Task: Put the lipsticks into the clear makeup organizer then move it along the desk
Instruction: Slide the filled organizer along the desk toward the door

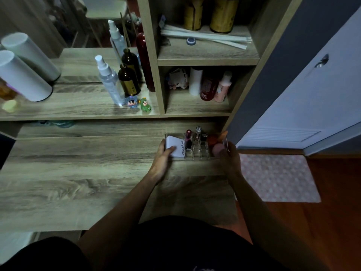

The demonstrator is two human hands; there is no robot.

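Observation:
The clear makeup organizer (197,153) sits on the wooden desk (78,173) near its right end, under the shelf unit. Upright in its slots stand a dark red lipstick (188,138), a clear-capped lipstick (197,133) and a black one (204,137). A white tube (176,145) lies in its left compartment, and pink and orange sponges (216,146) fill the right one. My left hand (163,159) grips the organizer's left end, thumb over the white tube. At the organizer's right end my right hand (229,159) holds its wall.
Spray bottles (109,81), a brown diffuser bottle (129,81) and two small figurines (139,103) stand on the raised shelf behind. A white cylinder (21,77) lies at the left. Cubbies (207,87) hold bottles. The desk's right edge drops to a pink mat (277,177).

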